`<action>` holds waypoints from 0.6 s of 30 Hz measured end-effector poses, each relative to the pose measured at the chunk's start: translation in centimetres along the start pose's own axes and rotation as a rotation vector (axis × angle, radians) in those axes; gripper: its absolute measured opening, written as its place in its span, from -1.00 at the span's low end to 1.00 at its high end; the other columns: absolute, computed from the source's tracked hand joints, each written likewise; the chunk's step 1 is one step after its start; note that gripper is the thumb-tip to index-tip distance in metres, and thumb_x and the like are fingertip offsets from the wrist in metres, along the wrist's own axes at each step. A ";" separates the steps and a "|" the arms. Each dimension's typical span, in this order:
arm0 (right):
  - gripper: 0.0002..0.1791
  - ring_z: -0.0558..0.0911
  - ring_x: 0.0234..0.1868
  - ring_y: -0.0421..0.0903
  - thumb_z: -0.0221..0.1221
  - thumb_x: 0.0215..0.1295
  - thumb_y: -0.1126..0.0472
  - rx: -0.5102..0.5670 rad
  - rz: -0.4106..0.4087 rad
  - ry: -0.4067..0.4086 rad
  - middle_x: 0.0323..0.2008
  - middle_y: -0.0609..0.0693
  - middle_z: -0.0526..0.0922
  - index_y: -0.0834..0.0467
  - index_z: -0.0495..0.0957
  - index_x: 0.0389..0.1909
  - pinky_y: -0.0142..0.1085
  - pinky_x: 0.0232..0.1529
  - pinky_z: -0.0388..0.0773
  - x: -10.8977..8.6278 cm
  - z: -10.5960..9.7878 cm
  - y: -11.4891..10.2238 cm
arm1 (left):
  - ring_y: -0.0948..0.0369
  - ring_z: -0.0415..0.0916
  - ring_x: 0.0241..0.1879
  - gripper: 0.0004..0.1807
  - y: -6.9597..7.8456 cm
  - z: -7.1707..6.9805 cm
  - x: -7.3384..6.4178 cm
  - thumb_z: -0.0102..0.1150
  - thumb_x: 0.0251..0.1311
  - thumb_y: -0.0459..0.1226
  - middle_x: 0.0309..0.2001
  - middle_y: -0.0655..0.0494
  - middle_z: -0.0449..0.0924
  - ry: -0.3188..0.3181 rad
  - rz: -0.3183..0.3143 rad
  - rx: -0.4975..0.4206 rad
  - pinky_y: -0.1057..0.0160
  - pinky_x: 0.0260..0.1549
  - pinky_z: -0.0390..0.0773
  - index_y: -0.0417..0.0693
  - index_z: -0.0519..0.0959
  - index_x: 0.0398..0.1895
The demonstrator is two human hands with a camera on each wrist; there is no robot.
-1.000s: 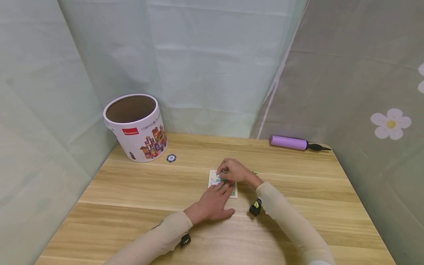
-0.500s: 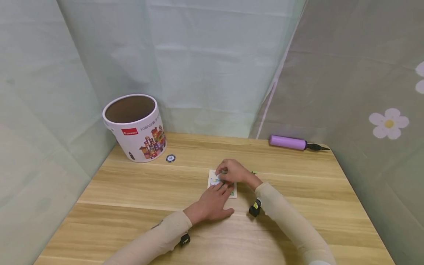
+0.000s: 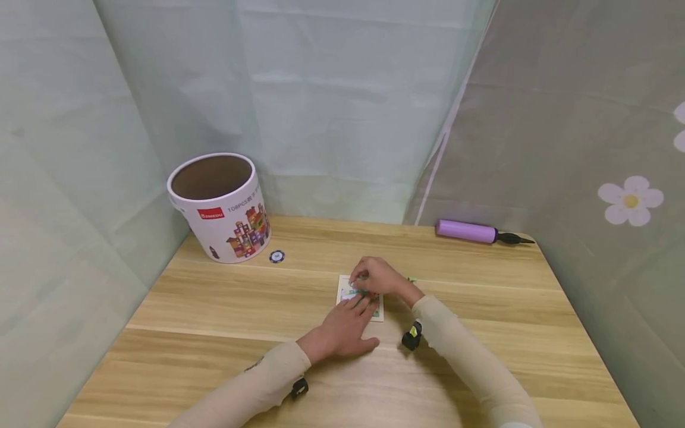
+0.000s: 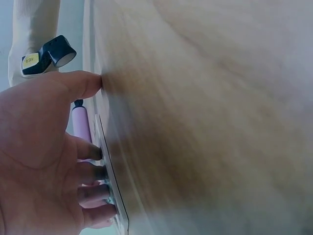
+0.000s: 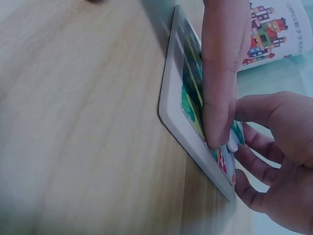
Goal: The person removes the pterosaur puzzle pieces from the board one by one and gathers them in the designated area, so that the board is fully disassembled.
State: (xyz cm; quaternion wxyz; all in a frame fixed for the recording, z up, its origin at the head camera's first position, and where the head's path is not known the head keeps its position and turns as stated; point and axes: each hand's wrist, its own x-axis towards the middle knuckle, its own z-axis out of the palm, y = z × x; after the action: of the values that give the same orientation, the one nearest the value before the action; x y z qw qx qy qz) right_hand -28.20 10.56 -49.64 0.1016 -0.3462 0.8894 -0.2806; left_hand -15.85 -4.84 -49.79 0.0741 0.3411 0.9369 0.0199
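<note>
A small jigsaw puzzle board (image 3: 379,318) with a pale frame and a coloured picture lies flat on the table. My left hand (image 3: 345,329) rests its straight fingers on the picture, the thumb spread out toward the table. In the left wrist view, the fingertips (image 4: 100,193) press down on the board. My right hand (image 3: 379,277) is bent over the board's far part. Close up, its thumb and fingers pinch a jigsaw puzzle piece (image 5: 238,132), which stands tilted at the picture's surface. Much of the picture is hidden under both hands.
A white printed bucket (image 3: 230,223) stands at the back left, with a poker chip (image 3: 276,256) beside it. A purple hand pump (image 3: 465,231) lies along the back right edge. Something small and green (image 3: 411,279) shows behind my right wrist. Curtains enclose the table.
</note>
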 end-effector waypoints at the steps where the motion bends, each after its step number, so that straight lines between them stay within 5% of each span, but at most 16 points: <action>1: -0.92 0.58 -0.22 -0.22 0.34 0.33 0.24 0.013 -0.002 -0.002 -0.23 -0.13 0.65 0.01 0.78 -0.30 -0.25 -0.12 0.59 -0.1 -0.1 0.1 | -0.03 0.01 0.59 -0.11 0.0 0.0 0.1 -0.07 0.43 0.23 0.63 -0.08 -0.01 0.001 0.001 -0.002 -0.02 0.48 0.21 -0.14 0.12 0.61; 9: -0.80 0.69 -0.16 -0.19 0.25 0.40 0.31 0.076 0.007 0.007 -0.16 -0.06 0.77 0.12 0.75 -0.04 -0.25 -0.08 0.64 -0.3 -0.6 0.5 | -0.04 0.05 0.57 -0.11 0.0 0.2 0.3 -0.05 0.41 0.24 0.61 -0.07 0.07 0.005 -0.007 -0.007 -0.04 0.47 0.21 -0.12 0.15 0.60; 18: -0.94 0.61 -0.38 -0.31 0.31 0.37 0.24 0.040 0.030 0.016 -0.37 -0.17 0.75 0.06 0.75 -0.28 -0.33 -0.24 0.59 -0.7 -1.1 0.3 | -0.04 0.06 0.57 -0.11 0.0 0.1 0.2 -0.05 0.41 0.24 0.60 -0.06 0.10 -0.002 -0.016 -0.018 -0.06 0.46 0.23 -0.11 0.14 0.61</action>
State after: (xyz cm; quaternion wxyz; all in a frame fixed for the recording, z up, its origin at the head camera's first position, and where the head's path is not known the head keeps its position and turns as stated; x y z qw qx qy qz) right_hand -28.30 11.68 -48.93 0.1057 -0.3287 0.8894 -0.2996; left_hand -15.99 -4.74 -49.92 0.0782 0.3331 0.9392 0.0275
